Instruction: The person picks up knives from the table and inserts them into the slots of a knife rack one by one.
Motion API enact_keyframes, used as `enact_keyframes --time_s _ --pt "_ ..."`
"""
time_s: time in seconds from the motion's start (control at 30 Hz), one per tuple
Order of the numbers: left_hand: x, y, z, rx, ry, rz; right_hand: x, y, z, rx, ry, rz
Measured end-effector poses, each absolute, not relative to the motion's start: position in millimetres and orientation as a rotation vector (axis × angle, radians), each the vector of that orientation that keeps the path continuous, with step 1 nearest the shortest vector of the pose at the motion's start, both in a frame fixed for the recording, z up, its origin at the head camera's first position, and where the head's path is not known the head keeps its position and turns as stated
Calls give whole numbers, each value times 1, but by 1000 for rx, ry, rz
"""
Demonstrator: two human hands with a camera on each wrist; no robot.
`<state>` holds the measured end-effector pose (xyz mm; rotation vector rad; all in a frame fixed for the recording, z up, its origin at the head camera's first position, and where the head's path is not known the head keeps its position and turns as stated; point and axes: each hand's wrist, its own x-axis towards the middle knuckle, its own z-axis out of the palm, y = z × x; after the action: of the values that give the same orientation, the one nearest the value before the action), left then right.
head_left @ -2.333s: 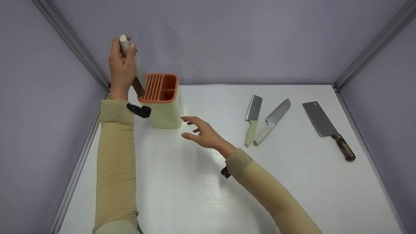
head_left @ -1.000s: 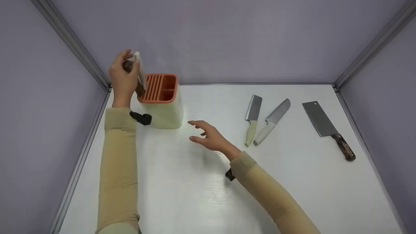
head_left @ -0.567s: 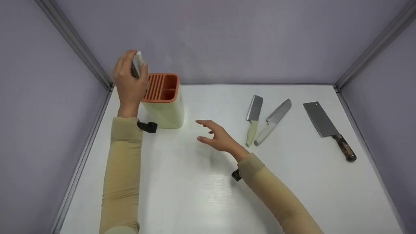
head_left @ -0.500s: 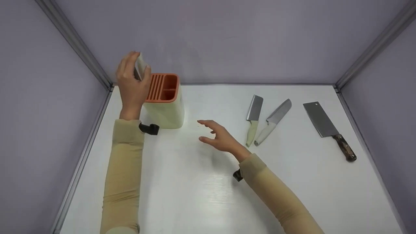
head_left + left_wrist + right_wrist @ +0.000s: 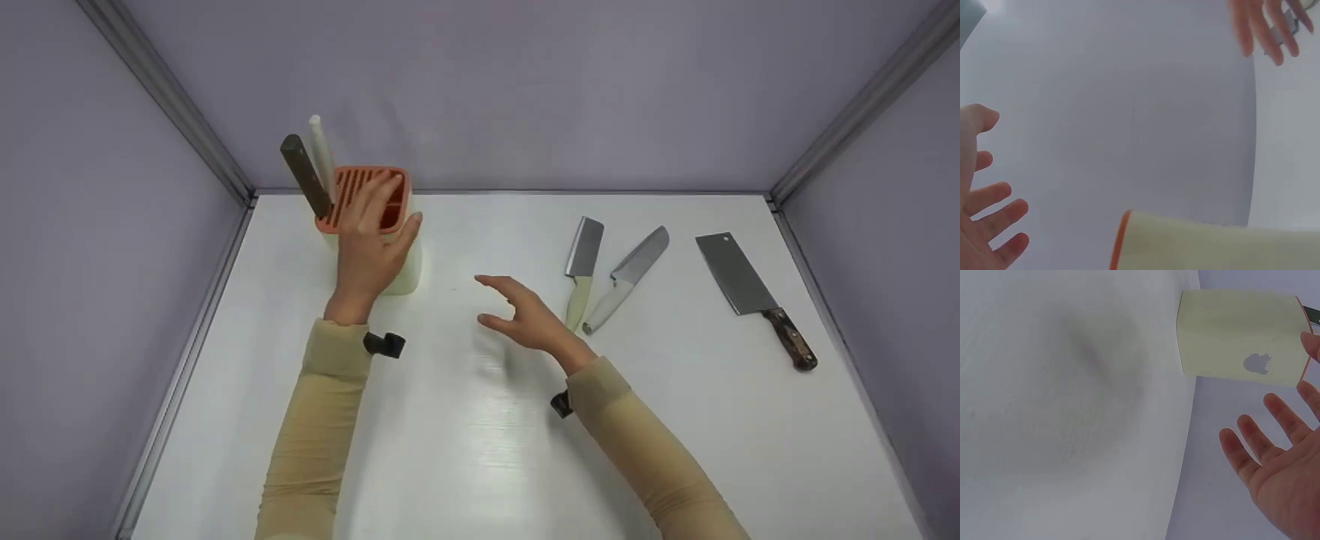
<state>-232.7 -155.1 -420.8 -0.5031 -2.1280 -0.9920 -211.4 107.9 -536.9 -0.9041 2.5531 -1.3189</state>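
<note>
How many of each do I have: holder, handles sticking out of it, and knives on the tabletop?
Holder: 1
Handles sticking out: 2 (dark handle, white handle)
Knives on the tabletop: 3 (green-handled knife, white-handled knife, cleaver)
Total: 6

No letters, numbers or brand names can be read. The one sign is a small grey emblem [image 5: 1256,364], shaped like an animal's head with two ears, at about two o'clock in the right wrist view. It stands on the pale side wall of the knife holder [image 5: 1213,332], ears towards the orange rim [image 5: 1303,312]. Whether printed or cut out is unclear.
</note>
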Motion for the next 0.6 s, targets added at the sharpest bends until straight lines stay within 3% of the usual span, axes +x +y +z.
enact_keyframes --time_s 0.6 --pt "-207 -95 -505 -463 -2396 -1161 -217 133 -537 -840 2601 -1283"
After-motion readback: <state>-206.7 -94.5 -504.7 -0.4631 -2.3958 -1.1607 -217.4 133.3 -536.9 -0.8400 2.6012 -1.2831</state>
